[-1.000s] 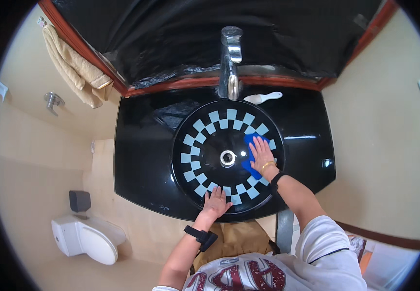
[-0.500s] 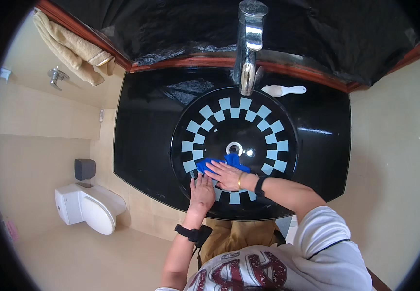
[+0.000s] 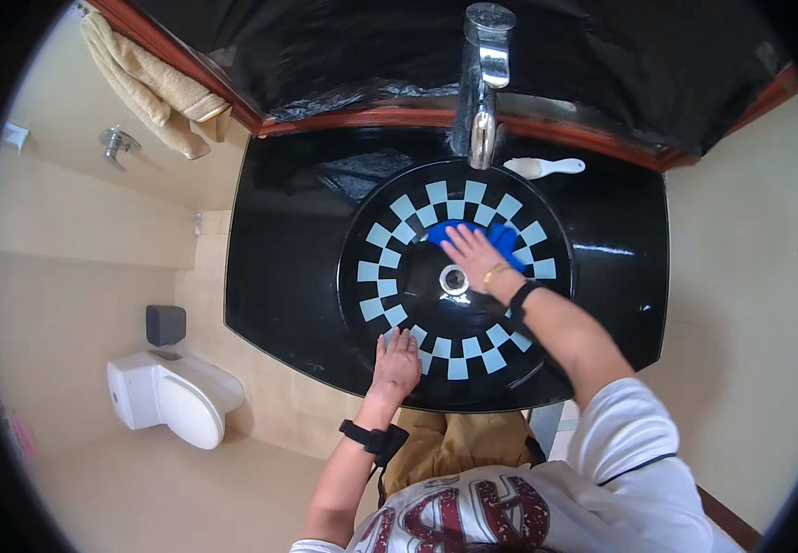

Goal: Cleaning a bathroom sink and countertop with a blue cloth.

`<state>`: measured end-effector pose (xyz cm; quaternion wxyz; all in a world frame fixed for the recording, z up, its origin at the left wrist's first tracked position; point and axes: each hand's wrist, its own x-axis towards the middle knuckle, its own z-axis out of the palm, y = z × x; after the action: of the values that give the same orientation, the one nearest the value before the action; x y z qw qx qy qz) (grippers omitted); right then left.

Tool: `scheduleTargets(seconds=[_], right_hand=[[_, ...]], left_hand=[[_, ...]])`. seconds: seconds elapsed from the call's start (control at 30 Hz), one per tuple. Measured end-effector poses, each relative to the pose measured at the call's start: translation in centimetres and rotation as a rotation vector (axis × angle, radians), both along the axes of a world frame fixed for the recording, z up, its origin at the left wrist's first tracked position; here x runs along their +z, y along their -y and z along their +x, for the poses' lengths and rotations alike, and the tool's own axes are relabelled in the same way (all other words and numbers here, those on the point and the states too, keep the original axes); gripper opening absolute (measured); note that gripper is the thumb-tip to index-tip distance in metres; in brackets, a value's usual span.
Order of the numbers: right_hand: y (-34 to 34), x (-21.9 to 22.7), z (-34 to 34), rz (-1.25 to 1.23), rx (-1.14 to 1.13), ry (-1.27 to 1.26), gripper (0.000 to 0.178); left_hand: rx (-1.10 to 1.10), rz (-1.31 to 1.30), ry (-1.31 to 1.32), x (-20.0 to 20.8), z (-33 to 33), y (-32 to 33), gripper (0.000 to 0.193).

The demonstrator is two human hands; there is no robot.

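Observation:
A blue cloth (image 3: 506, 241) lies against the far inner wall of the round black sink bowl (image 3: 351, 318), which carries a ring of pale blue checks. My right hand (image 3: 474, 254) presses flat on the cloth with its fingers outstretched, just beyond the metal drain (image 3: 454, 279). Part of the cloth is hidden beneath that hand. At the bowl's near left edge, my left hand (image 3: 397, 365) rests with fingers extended and nothing in it.
Over the bowl's far rim leans a chrome faucet (image 3: 485, 78). A white-handled brush (image 3: 560, 167) lies on the black countertop (image 3: 279, 249) to its right. Beige towels (image 3: 164, 97) hang at the far left, and a white toilet (image 3: 177, 398) stands left of the counter.
My right hand has pushed the blue cloth from the bowl's near left side, past the drain, to its far side. The left hand stays at the near left edge.

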<state>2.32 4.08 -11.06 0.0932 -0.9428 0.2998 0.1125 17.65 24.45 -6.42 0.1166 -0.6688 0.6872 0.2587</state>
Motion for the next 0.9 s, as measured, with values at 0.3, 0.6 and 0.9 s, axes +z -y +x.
scheduleTargets(seconds=[0.3, 0.6, 0.9], right_hand=[[-10.2, 0.1, 4.1, 0.547, 0.029, 0.026, 0.069], [-9.3, 5.3, -2.4, 0.486, 0.002, -0.354, 0.054], [-10.3, 11.0, 2.8, 0.492, -0.285, 0.232, 0.043]], left_hand=[[0.0, -0.048, -0.101, 0.0, 0.9, 0.3, 0.046], [-0.017, -0.009, -0.345, 2.0, 2.1, 1.5, 0.046], [0.243, 0.144, -1.053, 3.0, 2.5, 4.2, 0.089]])
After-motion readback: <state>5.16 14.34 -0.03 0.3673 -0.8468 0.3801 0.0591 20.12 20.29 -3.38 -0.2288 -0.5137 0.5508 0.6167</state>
